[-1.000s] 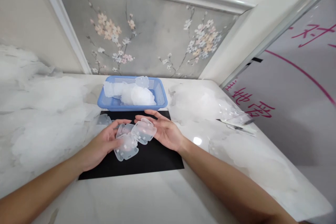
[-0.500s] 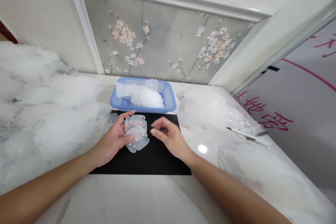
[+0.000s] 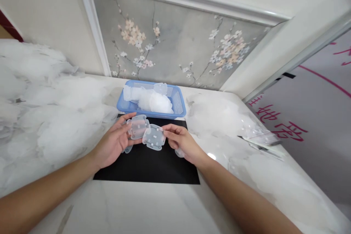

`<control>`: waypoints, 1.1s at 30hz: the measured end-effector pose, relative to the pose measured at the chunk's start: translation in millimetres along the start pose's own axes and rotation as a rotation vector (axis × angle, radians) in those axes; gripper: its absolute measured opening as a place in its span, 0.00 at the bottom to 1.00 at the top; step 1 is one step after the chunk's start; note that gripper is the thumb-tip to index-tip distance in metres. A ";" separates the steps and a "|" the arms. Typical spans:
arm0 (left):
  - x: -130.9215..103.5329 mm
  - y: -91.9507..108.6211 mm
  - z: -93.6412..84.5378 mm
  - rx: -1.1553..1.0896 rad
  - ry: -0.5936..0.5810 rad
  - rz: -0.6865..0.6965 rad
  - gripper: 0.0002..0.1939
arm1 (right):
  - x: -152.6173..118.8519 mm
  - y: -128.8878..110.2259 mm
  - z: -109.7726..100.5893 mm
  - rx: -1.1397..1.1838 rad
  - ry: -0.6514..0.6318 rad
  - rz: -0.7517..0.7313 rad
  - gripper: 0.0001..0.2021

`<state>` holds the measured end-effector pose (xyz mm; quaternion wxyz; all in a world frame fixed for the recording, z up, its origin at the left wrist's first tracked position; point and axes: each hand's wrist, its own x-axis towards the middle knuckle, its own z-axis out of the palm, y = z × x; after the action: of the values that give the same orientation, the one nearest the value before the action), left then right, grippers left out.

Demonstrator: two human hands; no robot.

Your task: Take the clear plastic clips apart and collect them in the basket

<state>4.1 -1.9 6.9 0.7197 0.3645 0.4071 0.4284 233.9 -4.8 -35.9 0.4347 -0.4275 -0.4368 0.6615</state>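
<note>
Above a black mat (image 3: 148,168), my left hand (image 3: 113,142) is closed around the edge of a translucent plastic piece (image 3: 138,128) with notched corners and small bumps. My fingers show through it from behind. A second, similar plastic piece (image 3: 154,138) overlaps the first one's right side, its right edge pinched between thumb and fingers of my right hand (image 3: 182,142). Part of another plastic piece (image 3: 179,152) shows below my right hand; whether it is held there, I cannot tell. One more translucent edge (image 3: 128,149) peeks out under my left fingers.
Behind the mat a blue basket (image 3: 120,108) contains several translucent pieces. Big heaps of similar pale plastic (image 3: 65,124) cover the left side, with another pile (image 3: 214,113) to the right. A thin, flat item (image 3: 260,147) lies near the right edge. A wall panel stands behind.
My right hand has gone from holding no visible piece to pinching the second piece, now right of the first and turned flatter. My left hand has tilted, its piece slightly higher.
</note>
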 end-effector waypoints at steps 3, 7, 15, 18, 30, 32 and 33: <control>0.1 1.2 0.1 -0.005 0.012 -0.011 0.18 | 0.1 -0.1 -1.8 0.018 -0.006 0.020 0.13; 0.4 0.9 -0.3 -0.017 0.016 -0.014 0.16 | -0.9 0.0 -0.7 0.028 0.004 -0.022 0.08; 0.9 -0.4 -1.3 0.000 0.015 -0.048 0.17 | -2.8 -0.4 -3.9 0.041 0.032 -0.209 0.07; 0.9 -1.1 -1.5 0.003 0.009 -0.052 0.16 | -2.1 2.3 -4.8 -0.005 0.004 -0.220 0.17; 0.9 -0.7 -1.9 0.002 0.018 -0.056 0.16 | 0.8 4.7 -4.7 0.088 0.022 -0.139 0.20; 0.7 -0.4 -1.4 0.005 0.027 -0.056 0.16 | 1.1 5.6 -5.3 0.109 0.031 -0.135 0.20; 0.8 -0.3 -1.3 0.007 0.026 -0.055 0.17 | 1.4 6.2 -5.5 0.114 0.035 -0.132 0.20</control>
<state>3.3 -1.0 5.9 0.7246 0.3499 0.4278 0.4118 237.5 -3.9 -43.4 0.5086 -0.3839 -0.4181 0.6475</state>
